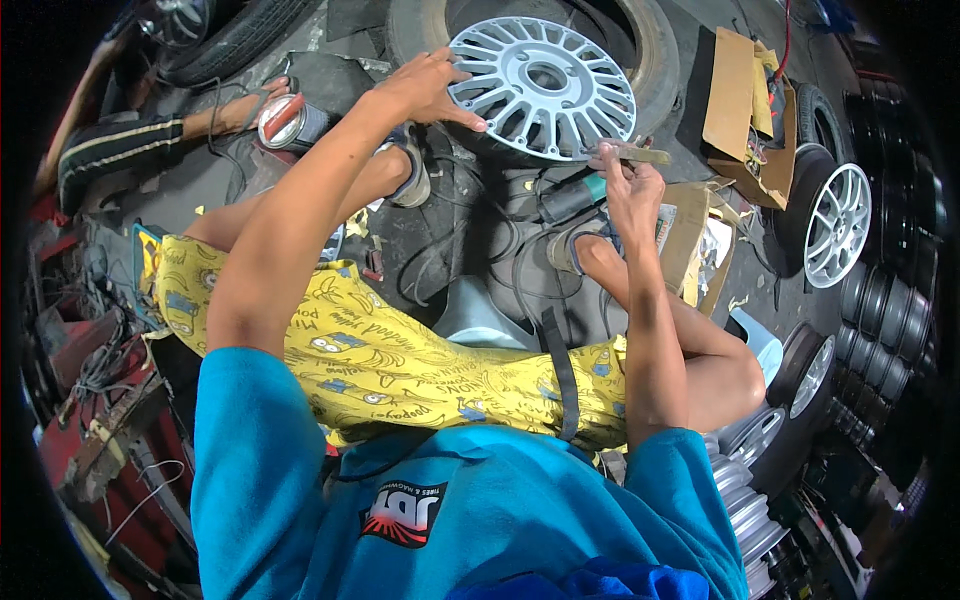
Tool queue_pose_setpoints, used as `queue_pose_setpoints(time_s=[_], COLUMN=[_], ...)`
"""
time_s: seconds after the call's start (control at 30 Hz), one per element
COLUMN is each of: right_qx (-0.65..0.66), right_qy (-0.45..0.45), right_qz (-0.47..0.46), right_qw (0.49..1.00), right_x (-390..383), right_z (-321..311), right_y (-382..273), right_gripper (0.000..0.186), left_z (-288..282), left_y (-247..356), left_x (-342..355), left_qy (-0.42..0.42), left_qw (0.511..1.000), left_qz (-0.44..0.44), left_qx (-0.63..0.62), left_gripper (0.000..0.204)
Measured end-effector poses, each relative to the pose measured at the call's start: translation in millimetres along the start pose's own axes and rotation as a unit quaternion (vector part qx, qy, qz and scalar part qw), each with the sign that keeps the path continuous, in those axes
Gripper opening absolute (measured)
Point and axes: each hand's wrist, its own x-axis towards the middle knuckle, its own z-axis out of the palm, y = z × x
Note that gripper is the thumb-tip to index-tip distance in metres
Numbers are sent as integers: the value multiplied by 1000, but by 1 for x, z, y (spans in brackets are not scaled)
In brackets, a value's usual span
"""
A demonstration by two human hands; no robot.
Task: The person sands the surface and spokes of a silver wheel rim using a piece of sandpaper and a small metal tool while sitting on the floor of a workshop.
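A silver multi-spoke wheel [573,84] lies tilted on a large tyre [655,65] ahead of me. My left hand [425,88] grips the wheel's left edge, thumb along the near side and fingers toward the far side. At the wheel's near right edge, my right hand [630,190] pinches a thin, flat, tan strip-like tool [645,156]; its exact kind is unclear. The tool sits close to the rim, and I cannot tell whether it touches. Below the wheel, a green and dark power tool [572,200] rests on the floor beside my right foot.
Dark cables [510,240] loop across the floor between my feet. A can [290,125] stands at the left, near another person's hand [262,105]. Cardboard boxes [735,95] and a white-spoked wheel [838,225] are at the right, with stacked dark rims [885,310] beyond.
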Motion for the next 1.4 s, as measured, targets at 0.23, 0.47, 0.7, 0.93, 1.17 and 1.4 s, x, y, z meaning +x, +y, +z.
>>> queue_pose_setpoints(time_s=[0.23, 0.47, 0.7, 0.93, 1.17, 1.4], right_qx=[-130, 236, -4, -139, -39, -157], right_qy=[37, -16, -4, 23, -165, -232], right_qz=[-134, 67, 5, -133, -63, -250], right_qw=[982, 969, 1000, 981, 984, 927], right_x=[-1, 3, -17, -18, 9, 30], right_z=[12, 14, 57, 68, 43, 43], right_y=[-7, -24, -54, -58, -61, -68], right_gripper=[19, 28, 23, 22, 22, 19], left_z=[-4, -1, 4, 4, 0, 0], left_y=[2, -2, 1, 0, 1, 1], left_x=[0, -4, -7, -7, -5, -5], left_qy=[-24, -13, 29, 32, 10, 4], left_qw=[1000, 1000, 1000, 999, 1000, 1000], left_qz=[-11, -10, 2, 5, -11, -14], left_qx=[7, 13, -3, -6, -6, -2], left_gripper=[115, 114, 104, 104, 109, 113])
